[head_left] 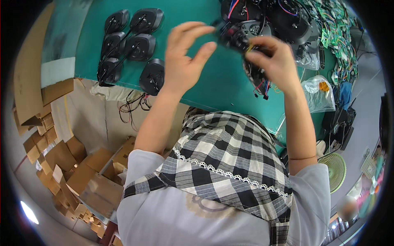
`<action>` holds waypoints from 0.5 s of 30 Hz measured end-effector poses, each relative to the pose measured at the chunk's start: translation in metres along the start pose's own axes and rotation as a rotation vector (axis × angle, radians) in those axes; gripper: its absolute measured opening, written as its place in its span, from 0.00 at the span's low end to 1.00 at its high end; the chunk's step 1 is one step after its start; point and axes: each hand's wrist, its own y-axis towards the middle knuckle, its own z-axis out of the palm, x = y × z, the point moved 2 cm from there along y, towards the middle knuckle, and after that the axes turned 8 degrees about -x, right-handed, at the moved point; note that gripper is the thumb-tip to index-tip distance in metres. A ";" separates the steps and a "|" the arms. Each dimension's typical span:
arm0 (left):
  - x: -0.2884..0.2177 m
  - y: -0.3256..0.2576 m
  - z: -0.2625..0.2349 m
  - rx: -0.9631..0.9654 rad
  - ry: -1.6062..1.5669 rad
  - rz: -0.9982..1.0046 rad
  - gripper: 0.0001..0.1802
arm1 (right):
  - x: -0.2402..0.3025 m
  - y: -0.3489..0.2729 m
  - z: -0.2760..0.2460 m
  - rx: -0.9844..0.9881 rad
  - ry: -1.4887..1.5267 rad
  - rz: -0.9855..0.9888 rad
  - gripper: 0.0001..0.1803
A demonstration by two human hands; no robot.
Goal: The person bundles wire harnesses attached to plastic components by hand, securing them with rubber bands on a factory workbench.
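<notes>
My right hand (274,57) grips a small black part with coloured wires (237,37), held up over the green table (213,86). More red, blue and yellow wires (262,87) hang below that hand. My left hand (186,55) is raised just left of the part, fingers curled and apart, fingertips close to it; whether they touch it is blurred. Several finished black oval housings (139,47) with cables lie in a group on the table's left part.
A heap of black round parts (287,18) and green circuit boards with wires (338,33) fills the table's right side. Clear plastic bags (318,92) lie at the table edge. Cardboard boxes (74,164) crowd the floor at left. A green fan (333,170) stands at right.
</notes>
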 end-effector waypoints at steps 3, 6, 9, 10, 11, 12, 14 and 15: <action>0.056 -0.092 -0.046 -0.335 -0.235 -0.669 0.08 | -0.019 0.046 -0.033 -0.374 0.238 0.018 0.15; 0.091 -0.237 -0.072 -0.331 0.176 -0.912 0.08 | -0.052 0.108 -0.077 -0.570 0.006 -0.087 0.19; 0.121 -0.321 -0.052 -0.234 0.363 -0.846 0.11 | -0.012 0.132 -0.047 -0.609 -0.306 0.076 0.21; 0.125 -0.323 -0.043 -0.163 0.385 -0.678 0.13 | -0.022 0.141 -0.044 -0.560 -0.431 0.067 0.23; 0.130 -0.313 -0.043 -0.156 0.369 -0.672 0.13 | -0.041 0.153 -0.043 -0.522 -0.560 0.063 0.24; 0.138 -0.302 -0.048 0.091 0.340 -0.922 0.14 | -0.057 0.155 -0.039 -0.536 -0.539 0.068 0.24; 0.145 -0.293 -0.062 0.421 0.368 -0.905 0.19 | -0.091 0.164 -0.036 -0.614 -0.543 0.088 0.24; 0.136 -0.285 -0.072 0.424 0.363 -0.896 0.19 | -0.112 0.171 -0.040 -0.585 -0.640 0.045 0.27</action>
